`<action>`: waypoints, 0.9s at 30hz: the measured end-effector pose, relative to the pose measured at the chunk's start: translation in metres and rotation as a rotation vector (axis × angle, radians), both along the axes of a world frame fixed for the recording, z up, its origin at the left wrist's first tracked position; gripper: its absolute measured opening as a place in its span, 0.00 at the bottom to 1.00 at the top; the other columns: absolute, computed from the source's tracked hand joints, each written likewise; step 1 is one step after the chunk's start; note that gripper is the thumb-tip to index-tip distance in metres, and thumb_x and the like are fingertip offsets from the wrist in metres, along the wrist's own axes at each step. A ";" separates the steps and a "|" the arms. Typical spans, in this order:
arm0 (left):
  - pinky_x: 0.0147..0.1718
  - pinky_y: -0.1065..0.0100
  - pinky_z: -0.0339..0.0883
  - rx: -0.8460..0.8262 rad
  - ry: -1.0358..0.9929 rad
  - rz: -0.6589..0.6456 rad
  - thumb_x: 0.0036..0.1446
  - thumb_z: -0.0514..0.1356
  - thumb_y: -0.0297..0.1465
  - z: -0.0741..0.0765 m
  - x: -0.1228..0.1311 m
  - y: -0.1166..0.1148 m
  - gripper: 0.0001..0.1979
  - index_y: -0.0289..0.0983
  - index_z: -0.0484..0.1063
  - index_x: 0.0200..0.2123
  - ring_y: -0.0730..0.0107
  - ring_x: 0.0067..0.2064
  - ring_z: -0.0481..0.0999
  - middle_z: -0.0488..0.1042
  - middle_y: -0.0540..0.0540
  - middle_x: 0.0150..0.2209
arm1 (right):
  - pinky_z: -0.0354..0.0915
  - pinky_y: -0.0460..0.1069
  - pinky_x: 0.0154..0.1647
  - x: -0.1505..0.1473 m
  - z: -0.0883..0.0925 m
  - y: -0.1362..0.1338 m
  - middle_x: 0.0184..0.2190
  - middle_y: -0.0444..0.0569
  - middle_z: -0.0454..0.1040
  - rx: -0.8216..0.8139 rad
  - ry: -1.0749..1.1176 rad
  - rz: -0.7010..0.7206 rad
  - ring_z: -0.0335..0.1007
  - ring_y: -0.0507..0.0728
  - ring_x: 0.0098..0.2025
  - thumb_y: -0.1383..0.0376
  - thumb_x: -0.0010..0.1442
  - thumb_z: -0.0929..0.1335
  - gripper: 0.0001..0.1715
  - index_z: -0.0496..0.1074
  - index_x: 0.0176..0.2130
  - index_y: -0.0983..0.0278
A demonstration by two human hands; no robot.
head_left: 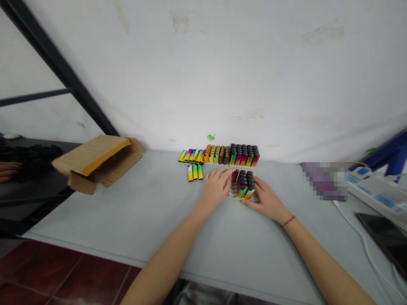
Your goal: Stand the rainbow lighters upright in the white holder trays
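Note:
A small white tray (233,195) partly filled with upright colourful lighters (244,183) sits on the grey table (127,212), in the middle. My left hand (216,186) rests against the tray's left side, fingers curled toward the lighters. My right hand (267,199) cups the tray's right and near side, fingers wrapped round it. Behind the tray, by the wall, stands a full tray of lighters (244,155) with further yellow and green rows (217,154) to its left. Loose lighters (195,171) lie flat on the table left of my left hand.
An open cardboard box (95,161) lies on its side at the table's left end. A white power strip (375,190), a white cable (365,245) and a dark phone (386,237) are at the right. Another person's hand (8,170) shows at far left.

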State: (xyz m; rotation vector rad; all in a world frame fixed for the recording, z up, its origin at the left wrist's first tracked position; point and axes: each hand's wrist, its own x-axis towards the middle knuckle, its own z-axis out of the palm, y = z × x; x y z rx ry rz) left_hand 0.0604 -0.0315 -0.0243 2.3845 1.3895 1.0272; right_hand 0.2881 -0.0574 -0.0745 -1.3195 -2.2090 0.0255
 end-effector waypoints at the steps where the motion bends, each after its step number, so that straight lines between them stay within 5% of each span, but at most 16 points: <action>1: 0.55 0.56 0.61 0.007 0.011 -0.002 0.67 0.52 0.32 0.000 -0.001 0.001 0.20 0.45 0.71 0.59 0.56 0.56 0.72 0.76 0.42 0.54 | 0.61 0.68 0.63 0.000 0.000 0.000 0.61 0.64 0.67 0.000 -0.004 0.001 0.64 0.73 0.63 0.40 0.59 0.67 0.45 0.63 0.64 0.65; 4: 0.55 0.56 0.60 0.025 -0.016 0.060 0.66 0.52 0.34 0.003 -0.013 0.006 0.21 0.43 0.69 0.61 0.55 0.55 0.71 0.75 0.40 0.54 | 0.62 0.68 0.64 0.000 0.002 0.000 0.61 0.67 0.67 -0.009 -0.016 -0.006 0.64 0.72 0.63 0.39 0.59 0.66 0.46 0.64 0.62 0.68; 9: 0.54 0.56 0.61 0.018 -0.019 0.469 0.66 0.49 0.32 0.006 -0.063 0.025 0.18 0.36 0.76 0.50 0.52 0.51 0.73 0.77 0.36 0.48 | 0.61 0.68 0.64 0.000 0.004 -0.001 0.61 0.68 0.67 -0.033 -0.030 -0.012 0.63 0.72 0.63 0.38 0.59 0.65 0.46 0.65 0.61 0.69; 13: 0.49 0.57 0.65 -0.150 0.116 0.642 0.64 0.53 0.39 0.001 -0.098 0.034 0.19 0.36 0.78 0.47 0.50 0.47 0.75 0.78 0.34 0.45 | 0.61 0.67 0.64 0.000 0.004 -0.001 0.61 0.66 0.67 -0.030 -0.031 -0.025 0.64 0.72 0.63 0.38 0.59 0.66 0.45 0.66 0.61 0.67; 17: 0.45 0.57 0.67 -0.341 0.207 0.668 0.64 0.52 0.41 0.003 -0.108 0.034 0.20 0.36 0.79 0.46 0.48 0.47 0.77 0.77 0.32 0.47 | 0.61 0.67 0.64 0.000 0.004 -0.001 0.62 0.67 0.67 -0.039 -0.031 -0.025 0.63 0.72 0.63 0.39 0.59 0.66 0.46 0.65 0.62 0.68; 27: 0.47 0.58 0.67 -0.421 0.299 0.633 0.62 0.51 0.28 0.011 -0.112 0.034 0.16 0.34 0.73 0.50 0.50 0.50 0.77 0.76 0.32 0.49 | 0.61 0.67 0.64 0.001 0.004 -0.001 0.61 0.68 0.67 -0.035 -0.037 -0.011 0.64 0.73 0.63 0.39 0.59 0.65 0.46 0.66 0.61 0.70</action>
